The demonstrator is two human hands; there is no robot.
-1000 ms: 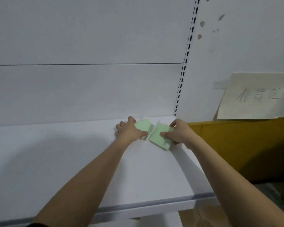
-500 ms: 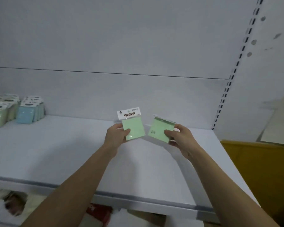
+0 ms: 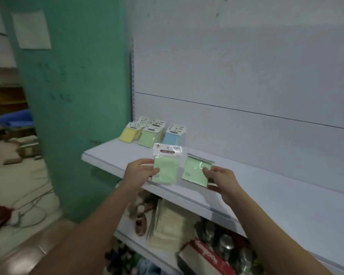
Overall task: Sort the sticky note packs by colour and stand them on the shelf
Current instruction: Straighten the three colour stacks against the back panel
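Green packs, one in each of my hands, are held up over the front of the white shelf. My left hand pinches the first green pack at its left edge, thumb on its face, header card upright. My right hand pinches the second green pack at its right corner; it tilts and shows no header. At the shelf's far left stand three rows: yellow packs, green packs and blue packs, side by side against a teal pillar.
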